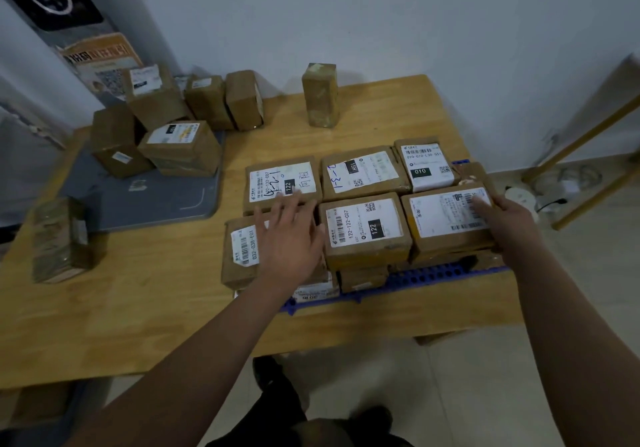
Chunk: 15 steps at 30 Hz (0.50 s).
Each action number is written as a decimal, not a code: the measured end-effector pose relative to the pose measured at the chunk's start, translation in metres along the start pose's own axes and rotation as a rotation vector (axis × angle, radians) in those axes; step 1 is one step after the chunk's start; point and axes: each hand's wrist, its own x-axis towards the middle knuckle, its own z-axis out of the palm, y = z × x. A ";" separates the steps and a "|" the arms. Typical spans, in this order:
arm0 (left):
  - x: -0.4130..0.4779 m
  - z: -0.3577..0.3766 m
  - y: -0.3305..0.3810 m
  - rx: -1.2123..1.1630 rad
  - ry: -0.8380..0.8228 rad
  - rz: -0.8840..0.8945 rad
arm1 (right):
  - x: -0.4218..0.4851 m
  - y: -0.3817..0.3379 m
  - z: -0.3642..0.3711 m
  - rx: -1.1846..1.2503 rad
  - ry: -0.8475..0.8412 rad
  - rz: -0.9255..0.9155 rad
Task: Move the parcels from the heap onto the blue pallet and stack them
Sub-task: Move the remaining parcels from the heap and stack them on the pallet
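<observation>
Step in hand (my reading): squaring the top layer on the blue pallet (pixel 433 275).

- Left hand (pixel 289 235): fingers spread and straight, palm down over the parcel labelled 032-038-E01 (pixel 242 249) at the pallet's near-left corner. It holds nothing.
- Right hand (pixel 505 218): fingers laid fairly straight over the label of the white-labelled parcel (pixel 446 216) at the pallet's near-right corner. The thumb is hidden, so this looks like pressing, not pinching.
- The 122-122-C07 parcel (pixel 363 230) sits between the two on the pallet's near row, with three more in the far row.
- The heap (pixel 162 128) lies well left of the pallet and further back, on a grey mat (pixel 149 197). One upright parcel (pixel 320 95) stands beyond the pallet's far edge.

To do it well:
- Push both hands inward together so the near row closes up flush.
- Check the 032-038-E01 parcel, which appears to overhang the pallet's left edge (the lower layer there is mostly hidden).
- Press flat with the palms, not the fingertips, so nothing tilts.
- Level this layer before fetching from the heap.
</observation>
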 end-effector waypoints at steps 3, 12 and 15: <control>-0.002 0.002 -0.007 0.020 -0.135 -0.125 | 0.000 0.000 0.001 -0.041 0.007 0.075; 0.005 0.002 -0.008 0.005 -0.249 -0.074 | -0.004 -0.012 0.009 0.005 0.016 0.051; 0.003 0.003 -0.009 0.030 -0.244 -0.074 | -0.004 -0.012 0.008 0.019 -0.017 0.052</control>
